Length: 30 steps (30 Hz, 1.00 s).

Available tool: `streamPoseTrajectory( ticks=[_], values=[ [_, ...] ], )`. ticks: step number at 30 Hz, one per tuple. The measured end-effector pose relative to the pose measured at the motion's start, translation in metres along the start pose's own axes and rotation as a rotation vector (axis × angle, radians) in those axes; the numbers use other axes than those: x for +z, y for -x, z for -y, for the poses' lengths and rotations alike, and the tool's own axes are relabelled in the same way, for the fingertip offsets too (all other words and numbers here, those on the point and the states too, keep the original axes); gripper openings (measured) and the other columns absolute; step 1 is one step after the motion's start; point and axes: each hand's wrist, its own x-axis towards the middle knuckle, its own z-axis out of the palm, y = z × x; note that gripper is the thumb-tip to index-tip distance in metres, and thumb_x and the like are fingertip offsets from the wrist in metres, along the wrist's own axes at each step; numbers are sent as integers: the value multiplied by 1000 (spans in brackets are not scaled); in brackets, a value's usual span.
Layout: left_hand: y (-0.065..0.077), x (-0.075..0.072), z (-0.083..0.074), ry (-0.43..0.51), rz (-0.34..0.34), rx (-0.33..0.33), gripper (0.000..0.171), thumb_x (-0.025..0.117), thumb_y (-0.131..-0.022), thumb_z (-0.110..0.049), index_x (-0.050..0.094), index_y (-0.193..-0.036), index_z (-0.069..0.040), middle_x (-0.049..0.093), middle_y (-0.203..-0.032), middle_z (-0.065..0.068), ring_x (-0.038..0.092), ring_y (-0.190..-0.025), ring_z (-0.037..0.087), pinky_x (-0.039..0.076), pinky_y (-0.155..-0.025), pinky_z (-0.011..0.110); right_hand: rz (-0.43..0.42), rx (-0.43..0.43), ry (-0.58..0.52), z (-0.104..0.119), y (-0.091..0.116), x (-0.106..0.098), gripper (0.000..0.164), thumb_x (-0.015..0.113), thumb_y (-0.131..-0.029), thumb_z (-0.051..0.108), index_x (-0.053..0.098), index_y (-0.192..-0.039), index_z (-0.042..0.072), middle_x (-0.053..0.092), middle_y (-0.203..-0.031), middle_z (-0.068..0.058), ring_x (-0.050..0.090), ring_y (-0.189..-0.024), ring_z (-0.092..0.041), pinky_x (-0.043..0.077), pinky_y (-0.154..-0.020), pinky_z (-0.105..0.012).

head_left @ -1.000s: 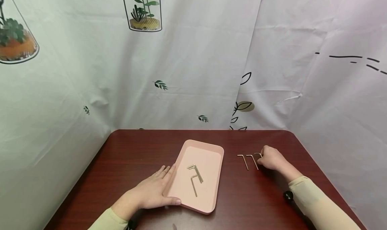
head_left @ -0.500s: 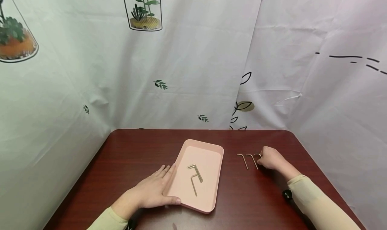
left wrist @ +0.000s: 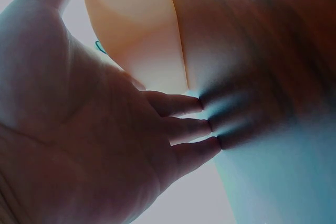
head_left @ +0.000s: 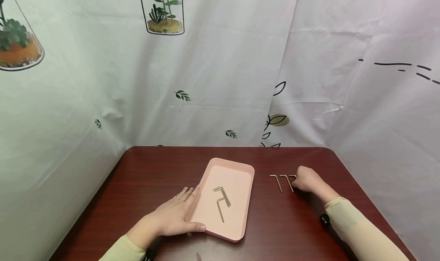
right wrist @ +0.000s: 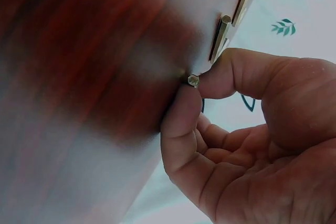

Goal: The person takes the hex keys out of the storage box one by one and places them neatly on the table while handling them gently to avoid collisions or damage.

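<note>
My right hand (head_left: 308, 179) pinches an Allen key (right wrist: 193, 80) between thumb and index finger, low over the tabletop; its hexagonal end shows in the right wrist view, and the hand hides most of the rest. Just left of it two more Allen keys lie side by side, one nearer (head_left: 287, 182) and one farther (head_left: 276, 182). My left hand (head_left: 175, 215) rests against the left side of a pink tray (head_left: 237, 184), fingers straight and thumb over the near rim. Inside the tray lie several brass-coloured Allen keys (head_left: 220, 210), some overlapping.
All of this stands on a dark red-brown wooden table (head_left: 165, 165) with rounded far corners. A white printed curtain (head_left: 206, 62) encloses the table at the back and both sides.
My right hand stays by the rightmost Allen key, with its wrist and forearm shifting slightly left. The left hand, the tray and the other keys hold their places.
</note>
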Motion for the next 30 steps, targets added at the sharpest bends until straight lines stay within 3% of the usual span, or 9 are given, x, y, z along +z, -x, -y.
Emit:
streamPoseTrajectory(
  ticks=[30],
  values=[
    [1, -1, -2, 1, 0, -1, 129, 66, -93, -85, 22, -175, 5, 30, -179, 24, 32, -162, 53, 33, -129, 64, -1, 15, -76, -1, 2, 0, 38, 68, -78, 5, 46, -52, 21, 49, -46, 6, 56, -43, -14, 44, -49, -28]
  ],
)
